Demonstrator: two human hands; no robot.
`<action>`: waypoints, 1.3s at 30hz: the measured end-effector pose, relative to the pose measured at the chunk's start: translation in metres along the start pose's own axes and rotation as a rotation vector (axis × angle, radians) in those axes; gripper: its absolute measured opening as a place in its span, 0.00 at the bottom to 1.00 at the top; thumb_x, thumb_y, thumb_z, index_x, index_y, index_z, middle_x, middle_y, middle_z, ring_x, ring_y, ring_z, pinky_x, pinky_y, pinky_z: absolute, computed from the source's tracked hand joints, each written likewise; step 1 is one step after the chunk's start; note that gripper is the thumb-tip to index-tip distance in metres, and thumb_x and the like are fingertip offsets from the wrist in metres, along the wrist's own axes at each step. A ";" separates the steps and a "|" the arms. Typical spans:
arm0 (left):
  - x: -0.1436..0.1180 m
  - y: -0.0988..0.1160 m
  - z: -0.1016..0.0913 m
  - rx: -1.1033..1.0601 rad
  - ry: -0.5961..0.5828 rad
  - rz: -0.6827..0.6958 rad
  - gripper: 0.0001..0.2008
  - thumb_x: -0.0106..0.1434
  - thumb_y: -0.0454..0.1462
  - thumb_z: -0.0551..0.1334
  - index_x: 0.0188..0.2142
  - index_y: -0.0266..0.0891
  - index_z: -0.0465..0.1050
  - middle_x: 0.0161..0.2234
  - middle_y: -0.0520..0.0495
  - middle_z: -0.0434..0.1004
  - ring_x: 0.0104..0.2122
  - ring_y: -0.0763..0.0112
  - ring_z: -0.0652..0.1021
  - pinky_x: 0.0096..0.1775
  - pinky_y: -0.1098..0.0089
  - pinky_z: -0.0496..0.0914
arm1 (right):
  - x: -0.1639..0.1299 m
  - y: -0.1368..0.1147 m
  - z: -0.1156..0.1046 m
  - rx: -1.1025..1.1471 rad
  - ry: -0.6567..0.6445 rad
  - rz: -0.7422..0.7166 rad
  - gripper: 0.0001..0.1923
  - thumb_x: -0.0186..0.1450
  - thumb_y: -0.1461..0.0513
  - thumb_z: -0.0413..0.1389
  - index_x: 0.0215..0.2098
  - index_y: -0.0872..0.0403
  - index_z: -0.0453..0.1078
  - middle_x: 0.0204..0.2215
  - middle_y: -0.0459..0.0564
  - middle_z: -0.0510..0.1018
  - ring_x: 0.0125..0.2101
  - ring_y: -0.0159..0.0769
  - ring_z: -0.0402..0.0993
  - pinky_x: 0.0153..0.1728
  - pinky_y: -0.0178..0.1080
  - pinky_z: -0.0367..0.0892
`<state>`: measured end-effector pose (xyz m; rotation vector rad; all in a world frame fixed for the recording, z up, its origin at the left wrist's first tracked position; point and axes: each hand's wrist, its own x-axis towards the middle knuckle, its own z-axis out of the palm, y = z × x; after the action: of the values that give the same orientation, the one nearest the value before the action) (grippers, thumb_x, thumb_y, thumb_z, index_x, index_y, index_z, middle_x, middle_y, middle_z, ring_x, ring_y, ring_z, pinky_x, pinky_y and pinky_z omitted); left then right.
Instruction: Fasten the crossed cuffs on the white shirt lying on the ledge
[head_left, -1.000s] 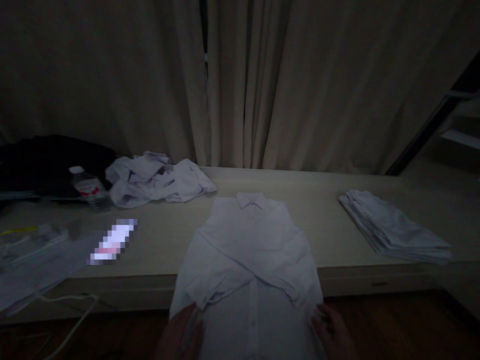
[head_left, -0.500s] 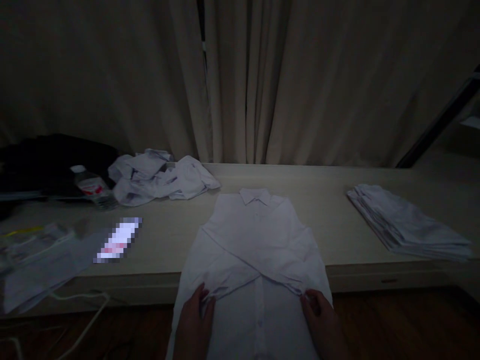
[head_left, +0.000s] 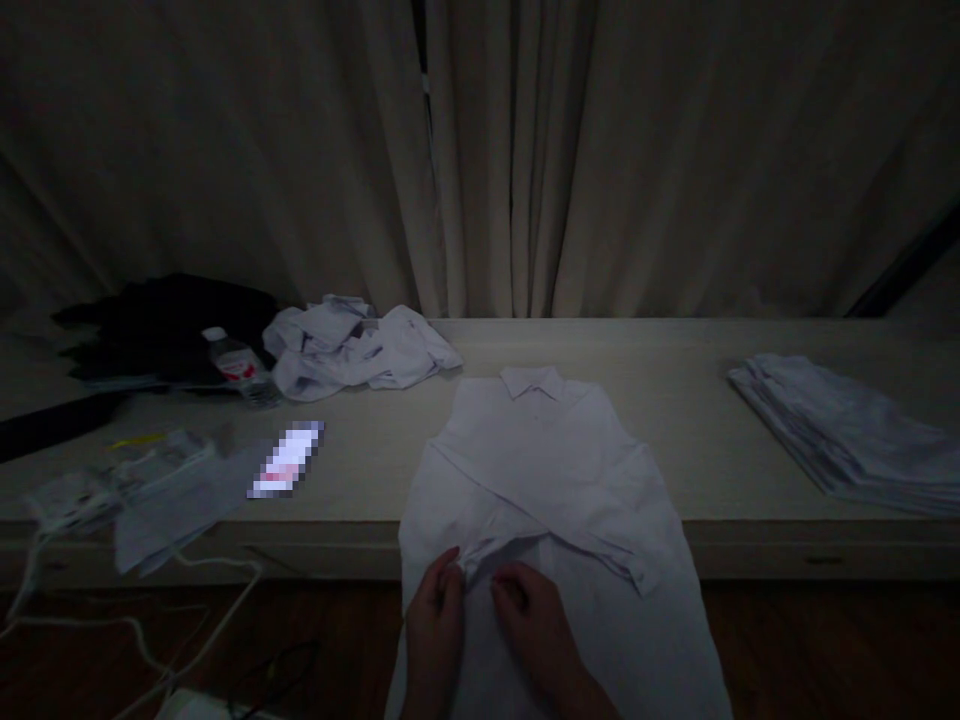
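Note:
A white collared shirt (head_left: 547, 470) lies face down on the pale table (head_left: 675, 400), its collar away from me, its sleeves crossed over the back and its lower part hanging over the front edge. My left hand (head_left: 435, 625) pinches the cuff of the left sleeve near the table edge. My right hand (head_left: 536, 620) rests right beside it on the shirt, its fingertips at the same cuff. The room is dim.
A stack of folded white shirts (head_left: 847, 435) sits at the right. A crumpled white garment (head_left: 360, 345), a plastic bottle (head_left: 240, 365) and dark clothing (head_left: 165, 325) lie at the left rear. A lit phone (head_left: 286, 460), papers (head_left: 165, 490) and a white cable (head_left: 187, 620) are at the left front. Curtains (head_left: 525, 150) hang behind.
My right hand left the right sleeve end and crossed to the left cuff, beside my left hand. The view shifted left, so the table's objects sit further right in frame.

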<state>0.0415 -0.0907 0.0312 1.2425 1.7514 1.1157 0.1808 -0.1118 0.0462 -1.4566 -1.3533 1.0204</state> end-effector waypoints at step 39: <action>-0.005 -0.016 0.010 0.466 0.025 0.636 0.04 0.58 0.39 0.60 0.32 0.42 0.71 0.31 0.49 0.76 0.36 0.65 0.74 0.40 0.62 0.67 | 0.022 0.060 0.042 0.428 0.029 0.100 0.17 0.60 0.47 0.50 0.30 0.52 0.64 0.22 0.43 0.67 0.25 0.32 0.63 0.24 0.34 0.60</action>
<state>0.0465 -0.0956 0.0130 2.1844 1.7360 1.0785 0.1586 -0.0888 -0.0232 -1.2166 -0.9721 1.2581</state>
